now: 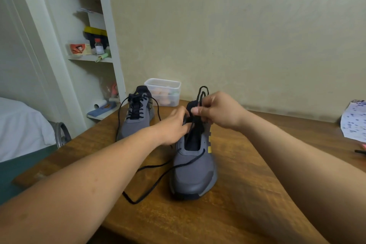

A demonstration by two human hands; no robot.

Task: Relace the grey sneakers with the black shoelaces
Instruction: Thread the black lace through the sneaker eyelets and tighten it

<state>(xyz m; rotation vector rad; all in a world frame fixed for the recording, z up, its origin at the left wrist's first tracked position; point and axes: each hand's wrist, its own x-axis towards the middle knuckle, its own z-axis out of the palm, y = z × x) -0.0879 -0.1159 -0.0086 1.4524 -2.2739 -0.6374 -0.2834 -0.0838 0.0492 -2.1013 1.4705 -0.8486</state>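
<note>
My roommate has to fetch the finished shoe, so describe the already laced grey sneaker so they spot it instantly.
Find the wooden table against the wall; near its back left edge, just in front of a clear plastic container, stands a grey sneaker. Unlike the nearer grey sneaker, still mostly unlaced, its black lace crisscrosses up the eyelets, loose ends trailing onto the table.

Grey sneaker with yellow stripes and black lace; at eleven o'clock, its grey twin; brown wood-grain surface; blue-dotted white paper.

Nothing legible; purple print on the paper sheet seems too blurred.
</note>
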